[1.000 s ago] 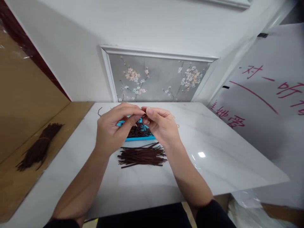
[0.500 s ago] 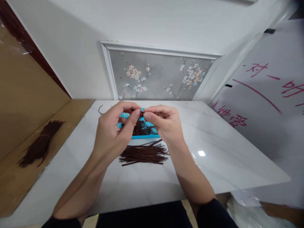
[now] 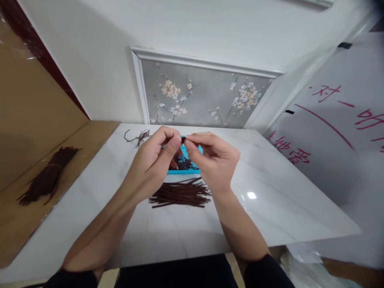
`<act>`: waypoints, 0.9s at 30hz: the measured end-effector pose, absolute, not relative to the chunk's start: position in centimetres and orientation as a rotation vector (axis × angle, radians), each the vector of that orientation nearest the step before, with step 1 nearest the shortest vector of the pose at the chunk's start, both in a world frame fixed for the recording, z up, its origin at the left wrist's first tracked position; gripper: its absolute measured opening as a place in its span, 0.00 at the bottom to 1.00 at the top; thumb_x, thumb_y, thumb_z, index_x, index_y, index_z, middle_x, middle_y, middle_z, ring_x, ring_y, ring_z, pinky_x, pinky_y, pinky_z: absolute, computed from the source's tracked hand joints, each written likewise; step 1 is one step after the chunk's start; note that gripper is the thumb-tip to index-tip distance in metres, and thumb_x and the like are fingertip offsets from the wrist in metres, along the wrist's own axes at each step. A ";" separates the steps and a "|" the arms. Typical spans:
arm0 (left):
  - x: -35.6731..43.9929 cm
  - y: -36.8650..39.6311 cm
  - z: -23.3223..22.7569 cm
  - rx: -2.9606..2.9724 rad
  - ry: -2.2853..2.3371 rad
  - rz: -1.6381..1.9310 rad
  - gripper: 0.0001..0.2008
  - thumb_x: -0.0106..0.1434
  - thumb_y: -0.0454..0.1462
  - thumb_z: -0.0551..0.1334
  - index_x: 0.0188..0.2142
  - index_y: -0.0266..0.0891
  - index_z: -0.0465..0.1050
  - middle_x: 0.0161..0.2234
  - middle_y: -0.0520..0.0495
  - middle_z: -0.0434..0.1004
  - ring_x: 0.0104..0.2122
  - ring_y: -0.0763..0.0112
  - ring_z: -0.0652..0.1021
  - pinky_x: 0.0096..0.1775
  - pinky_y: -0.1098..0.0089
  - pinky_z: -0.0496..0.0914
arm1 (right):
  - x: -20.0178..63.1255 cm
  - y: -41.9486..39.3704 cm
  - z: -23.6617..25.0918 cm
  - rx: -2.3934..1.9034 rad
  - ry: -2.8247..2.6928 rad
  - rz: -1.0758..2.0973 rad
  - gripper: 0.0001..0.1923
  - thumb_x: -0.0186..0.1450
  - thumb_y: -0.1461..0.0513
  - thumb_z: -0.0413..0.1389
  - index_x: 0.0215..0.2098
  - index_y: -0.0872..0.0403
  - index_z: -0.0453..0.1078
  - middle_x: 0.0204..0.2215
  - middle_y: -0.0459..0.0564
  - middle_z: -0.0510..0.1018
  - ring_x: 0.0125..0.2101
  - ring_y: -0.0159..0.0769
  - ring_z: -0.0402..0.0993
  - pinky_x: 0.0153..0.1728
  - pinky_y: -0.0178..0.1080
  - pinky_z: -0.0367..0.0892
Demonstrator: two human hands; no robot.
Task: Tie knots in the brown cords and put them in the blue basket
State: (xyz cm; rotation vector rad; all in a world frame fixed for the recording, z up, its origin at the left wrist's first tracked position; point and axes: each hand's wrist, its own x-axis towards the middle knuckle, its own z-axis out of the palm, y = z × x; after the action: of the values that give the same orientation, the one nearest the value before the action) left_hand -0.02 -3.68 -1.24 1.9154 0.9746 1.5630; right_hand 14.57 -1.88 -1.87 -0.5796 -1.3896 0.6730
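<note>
L hand (image 3: 151,170) and R hand (image 3: 214,162) are held fingertip to fingertip above the desk (image 3: 270,200), toward its far edge. A small dark strip piece (image 3: 183,138) is pinched between them; thumb and forefinger of each hand are nearly closed on it. Long axis can't be told, piece too small. Both hands equally near. Blue tray (image 3: 183,171) lies directly beneath; strip pile (image 3: 180,194) just nearer. Bundle (image 3: 49,176) on board, L. Vs. 0.5 s ago: pinch drawn slightly further from body, hands closer together; scraps (image 3: 139,137) near far L corner now uncovered.
</note>
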 end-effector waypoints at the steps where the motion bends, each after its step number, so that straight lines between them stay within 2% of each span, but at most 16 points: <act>1: 0.0 -3.6 -1.2 1.944 0.934 1.590 0.12 0.69 0.46 0.58 0.37 0.41 0.72 0.31 0.48 0.74 0.29 0.72 0.76 0.25 0.74 0.73 | 14.6 -2.0 -1.8 -0.594 -1.370 0.683 0.02 0.60 0.61 0.65 0.32 0.47 0.80 0.31 0.45 0.82 0.31 0.35 0.77 0.37 0.42 0.75; 5: -0.2 -2.9 -1.4 2.154 0.808 1.780 0.04 0.66 0.39 0.63 0.39 0.44 0.74 0.36 0.47 0.76 0.35 0.70 0.77 0.26 0.73 0.74 | 14.9 -2.2 -1.5 -0.597 -1.290 0.842 0.05 0.57 0.59 0.67 0.31 0.48 0.77 0.29 0.45 0.82 0.30 0.35 0.77 0.35 0.41 0.75; 7: -0.2 -2.6 -1.6 2.200 0.751 1.919 0.04 0.65 0.37 0.64 0.40 0.46 0.75 0.36 0.48 0.77 0.36 0.69 0.77 0.26 0.73 0.73 | 15.1 -2.1 -1.4 -0.583 -1.281 0.912 0.07 0.56 0.58 0.68 0.30 0.49 0.76 0.28 0.45 0.82 0.30 0.35 0.78 0.35 0.41 0.76; 12: -0.1 -2.1 -1.8 2.200 0.730 2.019 0.06 0.64 0.36 0.65 0.40 0.48 0.78 0.35 0.49 0.80 0.33 0.71 0.79 0.24 0.73 0.73 | 15.1 -1.6 -1.7 -0.528 -1.273 0.979 0.07 0.55 0.59 0.69 0.29 0.48 0.77 0.26 0.44 0.81 0.28 0.33 0.77 0.32 0.40 0.75; 18: -0.1 -2.4 -1.5 2.268 1.003 2.009 0.03 0.63 0.39 0.66 0.35 0.45 0.81 0.32 0.49 0.82 0.30 0.70 0.79 0.27 0.71 0.74 | 15.5 -1.0 -1.8 -0.578 -1.327 0.982 0.08 0.56 0.57 0.68 0.31 0.49 0.77 0.27 0.45 0.81 0.29 0.35 0.77 0.34 0.42 0.75; 20: 0.0 -2.5 -1.6 2.299 1.056 2.033 0.03 0.62 0.37 0.67 0.33 0.44 0.80 0.31 0.50 0.81 0.28 0.72 0.78 0.26 0.72 0.74 | 15.6 -0.9 -1.7 -0.593 -1.373 0.935 0.06 0.58 0.57 0.67 0.32 0.49 0.77 0.29 0.45 0.81 0.32 0.36 0.78 0.37 0.43 0.75; 22: 0.2 -2.5 -1.8 2.320 1.110 2.065 0.03 0.60 0.35 0.66 0.33 0.43 0.80 0.29 0.51 0.80 0.26 0.74 0.77 0.26 0.73 0.74 | 15.5 -0.8 -1.8 -0.607 -1.418 0.807 0.04 0.60 0.59 0.66 0.32 0.48 0.77 0.34 0.47 0.81 0.39 0.38 0.78 0.45 0.45 0.73; 25: 0.5 -2.3 -2.2 2.304 1.196 2.113 0.04 0.58 0.32 0.65 0.32 0.42 0.79 0.28 0.52 0.78 0.25 0.75 0.75 0.28 0.73 0.74 | 15.4 -0.6 -1.9 -0.635 -1.464 0.535 0.02 0.61 0.60 0.65 0.32 0.48 0.76 0.46 0.48 0.79 0.53 0.41 0.72 0.57 0.50 0.66; 27: 0.8 -2.2 -2.4 2.253 1.285 2.132 0.04 0.57 0.32 0.65 0.31 0.43 0.78 0.27 0.53 0.77 0.24 0.75 0.75 0.28 0.72 0.74 | 15.4 -0.6 -2.0 -0.685 -1.476 0.406 0.02 0.62 0.60 0.64 0.32 0.48 0.76 0.51 0.49 0.76 0.57 0.43 0.68 0.61 0.52 0.60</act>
State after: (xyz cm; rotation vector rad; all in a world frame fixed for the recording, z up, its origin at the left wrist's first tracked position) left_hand 0.80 -2.22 -2.38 2.2531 1.2845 2.1318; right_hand 15.39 -0.57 -1.97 -0.6850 -1.4760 0.4061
